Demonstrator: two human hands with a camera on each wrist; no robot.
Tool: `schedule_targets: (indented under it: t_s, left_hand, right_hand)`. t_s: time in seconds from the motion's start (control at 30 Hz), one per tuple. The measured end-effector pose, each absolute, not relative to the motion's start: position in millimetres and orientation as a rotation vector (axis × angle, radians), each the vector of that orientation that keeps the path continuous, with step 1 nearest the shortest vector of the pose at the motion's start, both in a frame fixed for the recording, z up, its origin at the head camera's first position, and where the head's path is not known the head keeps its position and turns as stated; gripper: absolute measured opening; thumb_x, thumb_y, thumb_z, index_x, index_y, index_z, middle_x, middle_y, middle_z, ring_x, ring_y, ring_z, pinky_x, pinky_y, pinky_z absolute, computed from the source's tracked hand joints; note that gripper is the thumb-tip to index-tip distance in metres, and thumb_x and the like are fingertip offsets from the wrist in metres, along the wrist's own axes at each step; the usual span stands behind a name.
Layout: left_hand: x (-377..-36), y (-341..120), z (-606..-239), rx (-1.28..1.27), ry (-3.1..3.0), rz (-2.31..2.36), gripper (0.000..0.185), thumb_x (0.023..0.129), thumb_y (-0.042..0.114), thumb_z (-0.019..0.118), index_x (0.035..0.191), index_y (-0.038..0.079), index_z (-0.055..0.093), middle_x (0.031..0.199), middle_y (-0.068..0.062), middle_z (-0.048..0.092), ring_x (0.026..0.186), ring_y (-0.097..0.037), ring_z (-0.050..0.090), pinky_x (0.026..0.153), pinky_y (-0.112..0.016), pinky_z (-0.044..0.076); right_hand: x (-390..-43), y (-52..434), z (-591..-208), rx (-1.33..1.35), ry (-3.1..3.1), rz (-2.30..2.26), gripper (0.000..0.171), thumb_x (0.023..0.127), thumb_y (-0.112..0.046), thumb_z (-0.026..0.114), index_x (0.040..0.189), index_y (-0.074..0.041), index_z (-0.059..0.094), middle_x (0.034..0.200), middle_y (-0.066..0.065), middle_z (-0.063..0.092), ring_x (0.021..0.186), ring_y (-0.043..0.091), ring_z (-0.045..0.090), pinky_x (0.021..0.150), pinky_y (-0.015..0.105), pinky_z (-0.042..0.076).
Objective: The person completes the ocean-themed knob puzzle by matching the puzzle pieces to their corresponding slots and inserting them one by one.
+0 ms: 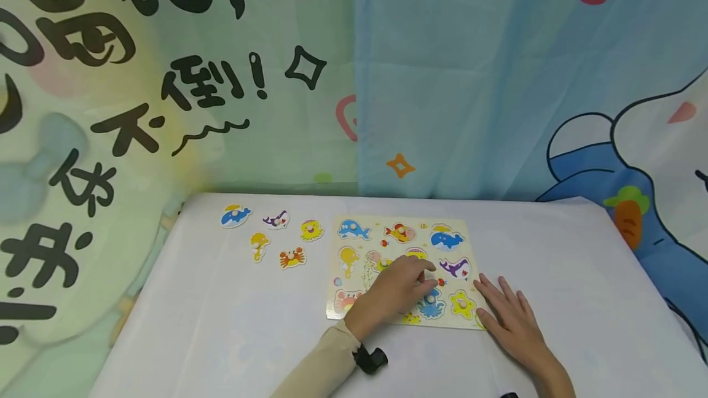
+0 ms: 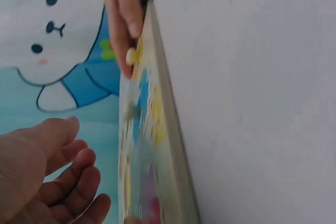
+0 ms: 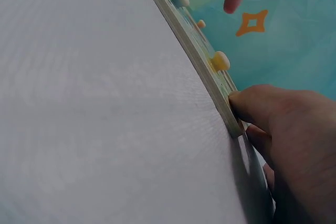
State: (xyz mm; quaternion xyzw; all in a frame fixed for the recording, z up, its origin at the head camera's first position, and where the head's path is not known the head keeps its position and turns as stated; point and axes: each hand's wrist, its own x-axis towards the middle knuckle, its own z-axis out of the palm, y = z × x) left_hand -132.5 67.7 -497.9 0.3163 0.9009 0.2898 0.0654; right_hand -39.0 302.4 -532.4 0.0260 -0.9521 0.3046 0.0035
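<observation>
Left grip [image 1: 395,292]: fingers curled over a peg piece on the puzzle board [image 1: 359,233]; pinch not clear.
Right grip [image 1: 511,319]: flat, fingers apart, steadying board's near corner.
Handling: likely light, stiff; lift by peg.
Beyond: loose pieces [image 1: 291,257] on surface [image 1: 221,324].

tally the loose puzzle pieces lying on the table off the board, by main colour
Blue: 1, the whale piece
Purple: 1, the purple fish piece
Yellow: 2, the octopus piece and the seahorse piece
Orange: 1, the crab piece
Total: 5, all left of the puzzle board.
</observation>
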Motion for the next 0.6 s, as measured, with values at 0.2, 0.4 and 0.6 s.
schedule_targets:
  t_s: [0.2, 0.4, 0.6]
  left_hand:
    - [-142, 51, -498, 0.856, 2.687, 0.96, 0.029, 0.094, 0.033, 0.063, 0.118, 0.018, 0.067, 0.08, 0.01, 0.053, 0.076, -0.003, 0.046, 0.065, -0.013, 0.038]
    - [-152, 27, -503, 0.786, 2.697, 1.054, 0.025, 0.094, 0.027, 0.061, 0.115, 0.015, 0.068, 0.082, 0.008, 0.056, 0.077, -0.005, 0.047, 0.07, -0.016, 0.041]
    - [-164, -16, -499, 0.627, 2.724, 1.181, 0.026, 0.095, 0.023, 0.059, 0.117, 0.01, 0.066, 0.09, 0.002, 0.061, 0.081, -0.01, 0.052, 0.076, -0.023, 0.046]
  right_hand:
    - [-39, 304, -533, 0.082, -2.972, 0.943, 0.056, 0.096, -0.035, 0.052, 0.146, -0.013, 0.041, 0.154, 0.021, 0.034, 0.148, 0.044, 0.01, 0.116, 0.061, -0.012]
    - [-40, 304, -531, 0.072, -2.982, 0.96, 0.056, 0.096, -0.035, 0.053, 0.146, -0.013, 0.041, 0.154, 0.021, 0.034, 0.148, 0.044, 0.009, 0.115, 0.062, -0.011]
    - [-39, 304, -530, 0.055, -3.006, 0.961, 0.057, 0.097, -0.037, 0.052, 0.147, -0.014, 0.04, 0.155, 0.019, 0.032, 0.148, 0.043, 0.008, 0.116, 0.061, -0.013]
